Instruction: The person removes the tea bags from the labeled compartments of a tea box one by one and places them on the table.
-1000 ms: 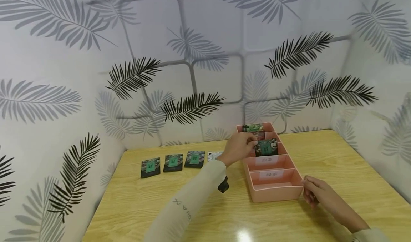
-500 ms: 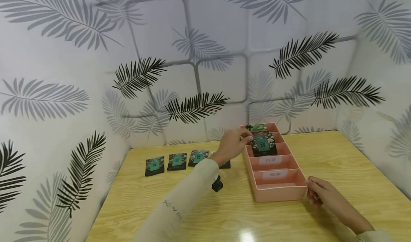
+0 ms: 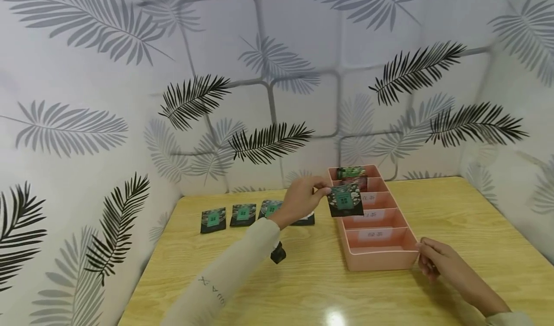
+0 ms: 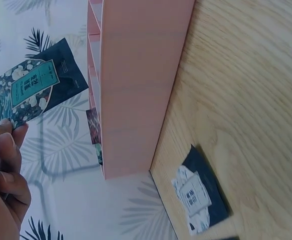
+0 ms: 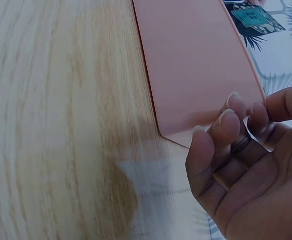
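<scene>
My left hand (image 3: 300, 198) pinches the upper left corner of a dark tea packet (image 3: 345, 201) between thumb and fingertips. Flowers and a green label cover the packet's front. It hangs over the left side of a pink divided box (image 3: 381, 261), hiding part of that wall. With thumb and forefinger, my right hand (image 3: 443, 263) grips the box's near right corner; its other fingers curl loosely in the right wrist view. A green-patterned packet (image 3: 350, 172) stands in the farthest compartment, and a reddish packet (image 3: 362, 183) in the one before it.
Three dark packets with green labels, one of them this packet (image 3: 213, 220), lie in a row at the left. Beside them a packet with a white front (image 4: 193, 195) is partly hidden by the left hand in the head view. White labels (image 3: 374, 234) mark the box's dividers. A patterned wall stands behind.
The left hand has drawn the packet up out of the box and leftward, uncovering a divider label. The right hand keeps its grip on the corner. The head view has shifted slightly.
</scene>
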### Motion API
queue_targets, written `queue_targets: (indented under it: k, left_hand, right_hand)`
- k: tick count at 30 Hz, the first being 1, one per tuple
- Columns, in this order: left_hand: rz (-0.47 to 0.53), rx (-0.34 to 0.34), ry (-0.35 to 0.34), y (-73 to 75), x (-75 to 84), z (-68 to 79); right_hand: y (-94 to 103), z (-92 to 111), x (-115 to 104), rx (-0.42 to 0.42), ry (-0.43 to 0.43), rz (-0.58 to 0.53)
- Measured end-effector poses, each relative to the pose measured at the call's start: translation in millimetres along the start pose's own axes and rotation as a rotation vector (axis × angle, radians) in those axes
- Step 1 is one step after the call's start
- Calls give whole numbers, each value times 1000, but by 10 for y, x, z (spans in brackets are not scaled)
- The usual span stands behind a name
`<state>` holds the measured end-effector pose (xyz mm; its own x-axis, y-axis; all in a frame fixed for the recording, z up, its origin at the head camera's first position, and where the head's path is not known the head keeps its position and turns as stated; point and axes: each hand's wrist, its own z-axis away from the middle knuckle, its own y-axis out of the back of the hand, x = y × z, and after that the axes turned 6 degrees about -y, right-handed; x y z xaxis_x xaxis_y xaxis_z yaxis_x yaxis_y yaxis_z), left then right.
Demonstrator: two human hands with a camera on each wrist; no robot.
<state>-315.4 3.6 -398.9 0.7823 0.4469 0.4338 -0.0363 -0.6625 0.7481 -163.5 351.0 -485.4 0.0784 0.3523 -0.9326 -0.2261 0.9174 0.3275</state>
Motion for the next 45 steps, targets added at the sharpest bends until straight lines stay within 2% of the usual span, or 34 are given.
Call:
queue_targets:
  k: [10, 18, 22, 28, 33, 39, 45]
  left_hand:
    - [35, -27, 0, 257, -215, 323]
    - [71, -65, 98, 468, -437, 648]
    - [120, -72, 131, 580, -535, 842]
    - [146, -90, 201, 713, -718, 1137]
    - [149, -102, 234, 832, -844, 1314]
    - [137, -166, 285, 986, -972, 1515]
    - [120, -232, 303, 1131, -1124, 1721]
  right_hand:
    - [36, -4, -8, 22, -10, 26]
    - [89, 0, -29, -19, -31, 42]
    - [91, 18, -39, -37, -49, 55]
    - [77, 33, -45, -41, -65, 58]
    - [68, 25, -41, -22, -62, 80]
    - [56, -2, -27, 6, -42, 99]
    - [58, -29, -35, 10, 1, 97]
